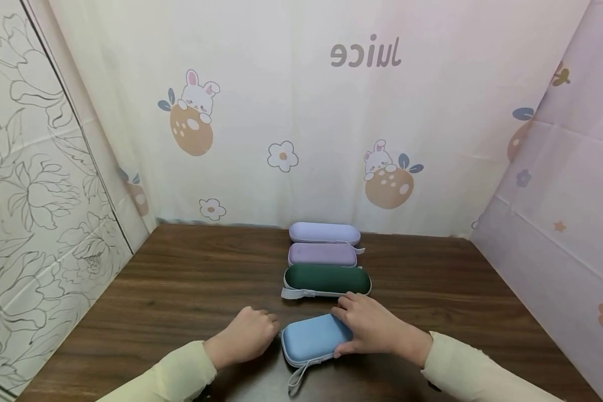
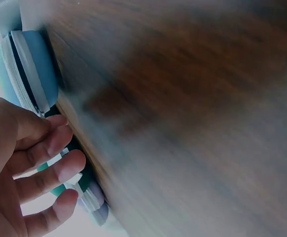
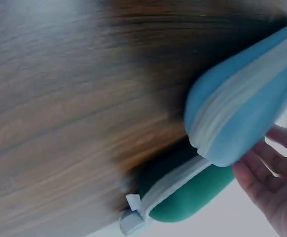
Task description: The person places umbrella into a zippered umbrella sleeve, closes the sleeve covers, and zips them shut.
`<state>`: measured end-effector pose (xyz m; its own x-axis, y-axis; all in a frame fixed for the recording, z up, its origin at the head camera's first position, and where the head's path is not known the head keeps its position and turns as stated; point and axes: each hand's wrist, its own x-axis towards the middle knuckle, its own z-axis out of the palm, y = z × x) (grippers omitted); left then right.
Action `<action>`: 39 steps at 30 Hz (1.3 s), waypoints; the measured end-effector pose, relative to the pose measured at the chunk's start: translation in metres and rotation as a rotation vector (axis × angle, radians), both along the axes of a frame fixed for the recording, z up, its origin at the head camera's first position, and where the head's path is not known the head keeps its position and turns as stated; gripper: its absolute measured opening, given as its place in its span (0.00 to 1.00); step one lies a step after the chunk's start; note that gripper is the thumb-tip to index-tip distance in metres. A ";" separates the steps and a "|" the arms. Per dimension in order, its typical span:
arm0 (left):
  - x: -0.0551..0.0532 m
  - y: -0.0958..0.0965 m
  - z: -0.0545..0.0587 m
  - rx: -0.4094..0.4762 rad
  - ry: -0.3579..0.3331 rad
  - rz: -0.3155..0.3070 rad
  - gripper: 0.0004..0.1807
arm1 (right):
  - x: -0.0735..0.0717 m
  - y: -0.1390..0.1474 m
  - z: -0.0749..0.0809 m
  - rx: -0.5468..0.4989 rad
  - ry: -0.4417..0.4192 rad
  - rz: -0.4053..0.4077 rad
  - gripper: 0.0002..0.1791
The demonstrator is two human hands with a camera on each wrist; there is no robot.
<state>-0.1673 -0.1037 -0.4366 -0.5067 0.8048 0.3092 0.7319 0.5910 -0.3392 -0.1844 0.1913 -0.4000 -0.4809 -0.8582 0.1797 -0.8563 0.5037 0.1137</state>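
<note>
A light blue zip case [image 1: 315, 338] lies slightly turned on the table near the front, its grey wrist strap [image 1: 296, 381] hanging toward me. My right hand [image 1: 369, 324] grips the case's right end, thumb on the near side and fingers on the far side. At the left corner is my left hand [image 1: 248, 335]. In the left wrist view its thumb and index finger come together at the zipper pull [image 2: 41, 114], which they largely hide, and the other fingers are loosely bent. A dark line runs between the zipper tapes [image 2: 25, 74] there.
Behind the blue case lie a dark green case [image 1: 326, 278] with a grey strap, a purple case [image 1: 322, 254] and a lavender case [image 1: 324, 232], in a row toward the back. A printed curtain [image 1: 291, 111] hangs behind the wooden table [image 1: 206, 268].
</note>
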 end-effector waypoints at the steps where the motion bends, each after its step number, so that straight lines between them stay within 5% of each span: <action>1: 0.000 0.000 0.000 0.004 -0.004 0.000 0.10 | 0.000 0.001 0.001 0.001 -0.041 -0.007 0.40; 7: 0.000 -0.002 -0.001 0.010 -0.037 0.009 0.09 | 0.002 0.007 0.003 -0.037 -0.234 -0.083 0.36; 24: -0.001 -0.005 0.001 0.040 -0.003 -0.012 0.10 | 0.009 0.004 -0.003 -0.124 -0.171 -0.236 0.33; 39: 0.017 0.001 0.001 0.029 0.001 -0.037 0.11 | 0.012 -0.001 -0.005 -0.141 -0.141 -0.301 0.32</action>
<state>-0.1501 -0.1029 -0.4354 -0.4762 0.8139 0.3329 0.7534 0.5729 -0.3228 -0.1722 0.1906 -0.4049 -0.7370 -0.6456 0.2002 -0.6693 0.7383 -0.0831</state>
